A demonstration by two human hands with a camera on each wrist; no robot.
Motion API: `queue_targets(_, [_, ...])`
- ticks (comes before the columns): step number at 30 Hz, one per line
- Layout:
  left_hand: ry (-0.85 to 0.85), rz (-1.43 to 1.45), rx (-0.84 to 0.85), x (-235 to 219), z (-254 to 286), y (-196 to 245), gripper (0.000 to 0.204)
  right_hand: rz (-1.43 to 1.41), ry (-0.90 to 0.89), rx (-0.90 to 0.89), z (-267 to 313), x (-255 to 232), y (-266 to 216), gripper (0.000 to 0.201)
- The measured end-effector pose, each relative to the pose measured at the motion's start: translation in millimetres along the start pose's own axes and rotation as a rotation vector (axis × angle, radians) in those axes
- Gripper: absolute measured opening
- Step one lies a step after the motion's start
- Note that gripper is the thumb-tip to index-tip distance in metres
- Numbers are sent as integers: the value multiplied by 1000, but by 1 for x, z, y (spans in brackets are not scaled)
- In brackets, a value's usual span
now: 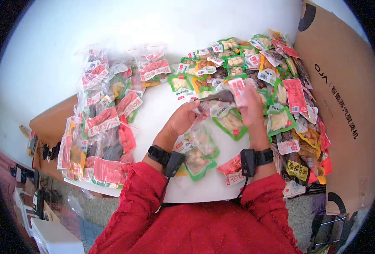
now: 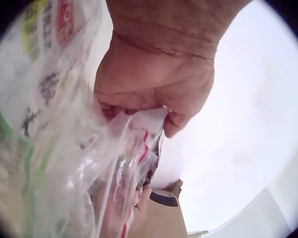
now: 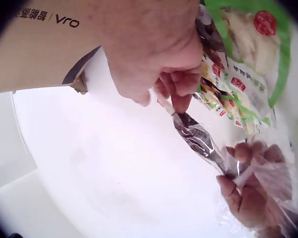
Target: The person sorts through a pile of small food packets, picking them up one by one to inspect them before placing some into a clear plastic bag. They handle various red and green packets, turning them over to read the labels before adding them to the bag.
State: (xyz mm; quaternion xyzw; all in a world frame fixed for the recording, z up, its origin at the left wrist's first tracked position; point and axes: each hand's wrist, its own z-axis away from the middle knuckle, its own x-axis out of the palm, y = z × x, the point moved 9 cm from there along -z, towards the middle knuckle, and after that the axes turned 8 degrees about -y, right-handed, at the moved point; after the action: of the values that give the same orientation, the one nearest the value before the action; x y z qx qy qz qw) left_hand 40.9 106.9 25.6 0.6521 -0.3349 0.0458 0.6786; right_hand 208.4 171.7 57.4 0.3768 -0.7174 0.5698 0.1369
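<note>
My left hand (image 1: 181, 118) holds the mouth of a clear plastic zip bag (image 2: 109, 163), its edge pinched between thumb and fingers in the left wrist view. In the bag hang green-edged food packets (image 1: 202, 144) with pale contents. My right hand (image 1: 252, 106) grips the labelled end of a shiny dark vacuum-sealed food packet (image 3: 196, 139). This packet slants between the two hands, its far end right at the left fingertips and the bag's opening. Below the hands, another green-edged packet (image 1: 198, 165) lies on the white table (image 1: 153, 106).
Filled clear bags (image 1: 107, 122) with red-labelled packets crowd the table's left side. Loose food packets (image 1: 238, 61) are heaped along the back and right. A tall cardboard box (image 1: 344, 84) stands at the right. A red-and-white packet (image 1: 232, 169) lies near the right wrist.
</note>
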Motion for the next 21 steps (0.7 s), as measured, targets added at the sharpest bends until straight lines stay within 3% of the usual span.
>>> queue_targets(1, [99,93,56,-5,0,-1,30,-95,-97,55,2,15,-2,26])
queue_targets(4, [157,162,70,-7,-3,-6,27,-111,-92,44,7,24,11,28])
queue_targets(5, [151,162,75,-5,-4,-9,27,92,-127,57,6,17,23,30])
queue_targets(7, [103,-221,22,2,-6,-15,28,160,-93,39,8,21,28,30])
queue_targets(8, [97,-219,22,0,-5,-17,28,225,-57,29,9,20,28,30])
queue_targets(10, [-79,-609,-149,23,-1,-22,30,193,-64,-1,9,22,21,30])
queue_targets(12, [-136,-593,-123,42,4,-13,33,50,59,-142,9,13,0,29])
queue_targets(14, [-198,-455,-162,40,4,-21,32,143,19,-140,4,-5,-8,26])
queue_targets(16, [-98,-403,-136,32,3,-13,31,216,-107,34,3,3,-1,23])
queue_targets(18, [14,-344,-113,20,2,-10,30,285,-155,41,5,16,3,22])
queue_targets(20, [71,-210,109,16,0,2,22,387,-212,146,13,31,22,20])
queue_targets(21, [91,-197,113,16,-1,0,22,340,-279,183,15,42,34,21])
